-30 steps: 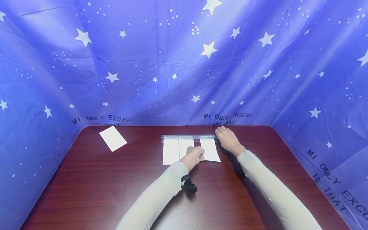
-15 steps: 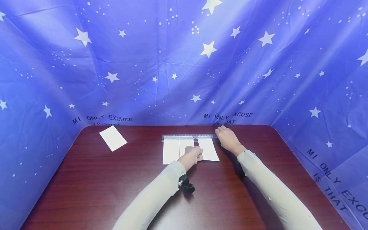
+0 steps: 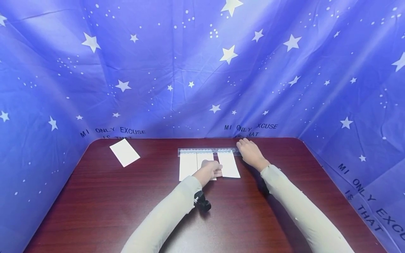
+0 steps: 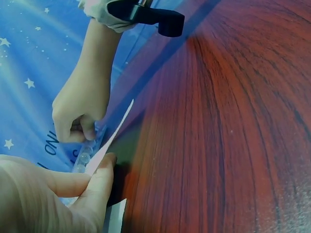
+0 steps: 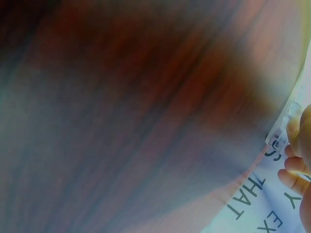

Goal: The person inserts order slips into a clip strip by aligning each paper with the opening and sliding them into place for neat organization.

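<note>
A clear plastic ruler lies across the far part of the table, over the top edges of the white paper cards. Two cards sit side by side under its left part, the outer one in full view and the inner one partly behind my left hand. That hand pinches a third card by its left edge; in the left wrist view this card stands tilted up between thumb and fingers. My right hand grips the ruler's right end, fingers curled at the plastic.
Another white card lies askew at the table's far left. Blue star-printed cloth rises behind and along both sides of the dark red wooden table. A black wrist mount hangs from the left sleeve.
My left hand has drawn the third card slightly left, narrowing the gap to the inner card. The right hand and the ruler have stayed in place.
</note>
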`<state>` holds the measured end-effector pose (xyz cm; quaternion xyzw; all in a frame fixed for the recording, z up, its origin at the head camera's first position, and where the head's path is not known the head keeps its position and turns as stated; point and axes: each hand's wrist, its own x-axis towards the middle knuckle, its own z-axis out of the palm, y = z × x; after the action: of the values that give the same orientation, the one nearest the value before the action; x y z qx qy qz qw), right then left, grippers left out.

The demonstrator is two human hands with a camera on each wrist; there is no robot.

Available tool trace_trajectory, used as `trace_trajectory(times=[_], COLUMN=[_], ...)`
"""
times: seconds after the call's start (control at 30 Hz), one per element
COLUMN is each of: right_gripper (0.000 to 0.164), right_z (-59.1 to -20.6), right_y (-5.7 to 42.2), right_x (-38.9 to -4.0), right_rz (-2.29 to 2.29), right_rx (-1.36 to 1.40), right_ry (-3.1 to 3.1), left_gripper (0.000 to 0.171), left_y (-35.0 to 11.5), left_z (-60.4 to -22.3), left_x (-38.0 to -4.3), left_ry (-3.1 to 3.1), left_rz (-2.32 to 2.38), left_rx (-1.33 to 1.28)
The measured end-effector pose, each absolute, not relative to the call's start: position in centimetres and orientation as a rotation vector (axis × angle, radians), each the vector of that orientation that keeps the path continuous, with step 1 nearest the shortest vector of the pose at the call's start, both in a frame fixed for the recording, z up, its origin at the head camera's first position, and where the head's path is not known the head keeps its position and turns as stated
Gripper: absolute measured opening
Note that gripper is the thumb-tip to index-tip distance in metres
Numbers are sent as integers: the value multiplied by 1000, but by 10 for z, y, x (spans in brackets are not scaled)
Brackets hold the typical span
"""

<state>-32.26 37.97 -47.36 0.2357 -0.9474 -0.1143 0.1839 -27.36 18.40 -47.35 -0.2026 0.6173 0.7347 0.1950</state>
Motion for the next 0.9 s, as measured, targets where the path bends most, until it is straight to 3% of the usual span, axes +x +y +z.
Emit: trace_trajectory(times=[0.2, 0.6, 0.9], right_gripper=[29, 30, 30], right_z=[-472, -471, -471], right_y=[379, 378, 377], right_x=[-321, -321, -319], right_rz=[-321, -322, -314], right_rx=[667, 644, 660], right_ry=[-2671, -2704, -2685], left_gripper=[36, 46, 43], left_y=[181, 173, 168], left_z=[-461, -477, -461], left_x=[-261, -278, -263], left_ry=[1786, 1744, 1737], left_rz=[2065, 1998, 2039], left_rx=[-619, -469, -517])
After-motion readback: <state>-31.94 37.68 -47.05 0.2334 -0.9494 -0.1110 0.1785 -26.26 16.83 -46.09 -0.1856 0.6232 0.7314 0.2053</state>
